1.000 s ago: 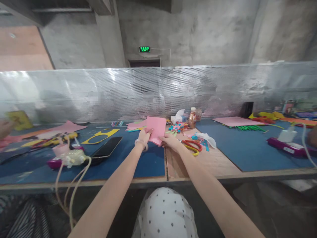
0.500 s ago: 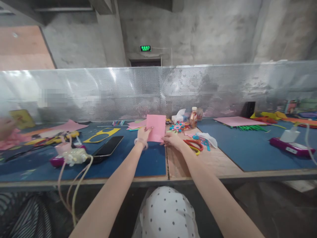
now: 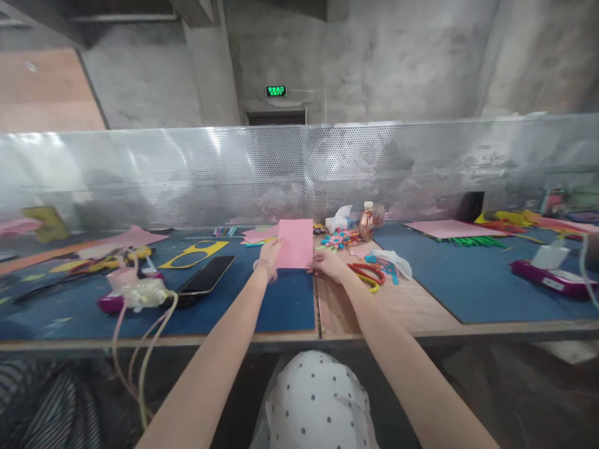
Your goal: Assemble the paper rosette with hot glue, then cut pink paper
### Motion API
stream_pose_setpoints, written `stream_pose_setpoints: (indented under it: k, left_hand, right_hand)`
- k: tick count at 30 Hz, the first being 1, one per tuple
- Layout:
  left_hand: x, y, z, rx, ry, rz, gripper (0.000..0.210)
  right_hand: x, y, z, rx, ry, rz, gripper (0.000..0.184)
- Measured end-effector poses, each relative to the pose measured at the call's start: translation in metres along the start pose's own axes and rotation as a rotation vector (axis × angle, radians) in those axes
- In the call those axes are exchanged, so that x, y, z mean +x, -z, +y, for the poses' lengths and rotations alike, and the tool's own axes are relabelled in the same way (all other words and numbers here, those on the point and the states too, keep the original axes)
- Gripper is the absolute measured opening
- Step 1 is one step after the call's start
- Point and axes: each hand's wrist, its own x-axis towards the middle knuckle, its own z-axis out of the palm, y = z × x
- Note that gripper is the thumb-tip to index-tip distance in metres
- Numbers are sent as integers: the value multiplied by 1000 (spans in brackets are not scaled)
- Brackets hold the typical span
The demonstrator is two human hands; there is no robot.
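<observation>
A small rectangular sheet of pink paper [image 3: 296, 244] stands nearly upright above the table, in front of me. My left hand [image 3: 271, 252] is closed on its left edge; a pale bracelet circles that wrist. At the lower right corner, my right hand [image 3: 326, 264] has its fingertips curled in a pinch against the paper's edge. Scissors [image 3: 367, 275] with red and yellow handles lie just right of my right hand. Behind that hand is a blue, pink and red paper flower [image 3: 337, 239].
A black phone [image 3: 207, 275] and a purple power strip [image 3: 112, 303] with cables lie left. Yellow paper with cut-out holes [image 3: 219, 248] sits behind the phone. A bottle [image 3: 367, 223] and tissues [image 3: 340, 222] stand at the back. Another purple strip [image 3: 547, 279] is far right.
My right thumb has slid off the front of the pink paper to its right edge. The paper faces me a little squarer. At far left, another person's hand has gone from view.
</observation>
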Motion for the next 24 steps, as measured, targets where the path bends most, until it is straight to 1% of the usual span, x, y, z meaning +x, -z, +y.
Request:
stream_pose_setpoints:
  k: [2,4,7,12,15,17,18,19,21,24]
  left_hand:
    - [-2,-1,1,-45,72,-18,29]
    - [-4,-2,3,-77,136,-68,27]
    - [-8,-4,7,-116,184,-136,25]
    - [-10,-5,13,-172,200,-175,22]
    - [-10,-5,13,-216,193,-173,21]
    - [-9,-5,12,-240,177,-167,21]
    - [-9,-5,12,-249,166,-166,23]
    - [-9,-6,12,-256,153,-168,25]
    - [-10,-7,13,-264,119,-181,30]
    - [-12,-9,15,-263,56,-213,37]
  right_hand:
    - [2,2,1,-17,14,39,22]
    - [4,5,3,-32,29,101,22]
    - [10,9,5,-55,41,198,22]
    - [13,14,5,-145,72,368,26]
    - [8,17,1,-259,112,529,30]
    - [3,18,-3,-360,161,644,33]
    - [0,18,-5,-412,196,681,35]
    - [-2,17,-7,-463,236,694,36]
    - [-5,13,-11,-555,317,659,41]
    - [-5,5,-12,-655,382,585,60]
